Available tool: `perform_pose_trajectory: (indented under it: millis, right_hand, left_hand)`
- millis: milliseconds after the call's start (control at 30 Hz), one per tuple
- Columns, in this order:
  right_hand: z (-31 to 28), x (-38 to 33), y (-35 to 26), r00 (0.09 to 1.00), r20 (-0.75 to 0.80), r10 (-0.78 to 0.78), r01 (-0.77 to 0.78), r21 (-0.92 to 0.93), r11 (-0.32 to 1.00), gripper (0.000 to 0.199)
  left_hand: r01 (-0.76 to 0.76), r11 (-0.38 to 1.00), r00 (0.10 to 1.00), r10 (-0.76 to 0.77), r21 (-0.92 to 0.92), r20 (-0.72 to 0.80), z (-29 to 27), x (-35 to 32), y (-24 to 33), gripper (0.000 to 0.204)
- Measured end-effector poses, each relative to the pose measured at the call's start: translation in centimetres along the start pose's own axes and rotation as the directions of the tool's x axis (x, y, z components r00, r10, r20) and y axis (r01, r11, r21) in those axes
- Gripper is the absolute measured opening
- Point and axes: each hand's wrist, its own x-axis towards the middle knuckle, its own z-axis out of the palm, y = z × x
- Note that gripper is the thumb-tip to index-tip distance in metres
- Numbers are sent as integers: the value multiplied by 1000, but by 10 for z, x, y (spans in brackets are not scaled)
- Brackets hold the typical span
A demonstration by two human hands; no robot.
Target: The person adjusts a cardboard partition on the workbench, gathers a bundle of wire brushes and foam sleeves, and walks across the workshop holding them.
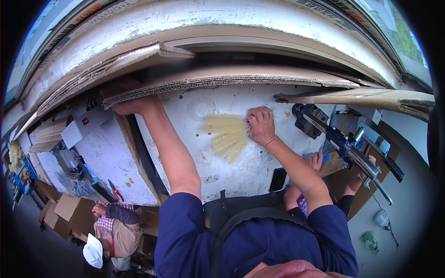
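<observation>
In my right hand (pixel 262 126) is a fanned bunch of tube brushes (pixel 226 132) with pale yellow bristles. Their thin wire stems end inside my closed fingers, and the bristles point left, just over the white worktable (pixel 208 171). My left hand (pixel 132 104) reaches to the far left and grips the left end of a long corrugated cardboard sheet (pixel 250 76). Part of that hand is hidden by the sheet, and its fingers are dim.
A black clamp-like bench tool (pixel 343 139) with levers stands at the right. A dark phone (pixel 278 180) lies near the table's front edge. More cardboard (pixel 116 62) leans at the back. A co-worker's hand (pixel 316 160) is at the right; another person (pixel 118 231) sits lower left.
</observation>
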Motion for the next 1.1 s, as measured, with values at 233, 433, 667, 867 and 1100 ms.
perform_pose_trajectory:
  millis: [233,433,667,867,1100]
  right_hand:
    - [2,-2,-2,1000,-12,3,-3,29,1000,31]
    - [3,-6,2,999,32,12,-12,-1,1000,29]
    - [-2,4,-1,1000,0,-8,8,26,1000,32]
    - [-2,3,1,1000,-3,-12,11,-21,1000,33]
    - [2,-5,-4,1000,-6,-4,3,-29,1000,33]
  left_hand:
    - [-11,991,975,40,-136,217,-16,-8,24,47]
    - [-68,991,979,88,-114,183,3,-3,18,46]
    - [-194,981,981,194,14,33,2,25,-10,43]
    - [-92,989,916,131,-118,378,-38,16,6,43]
    - [-68,992,950,98,-110,296,-23,-2,26,49]
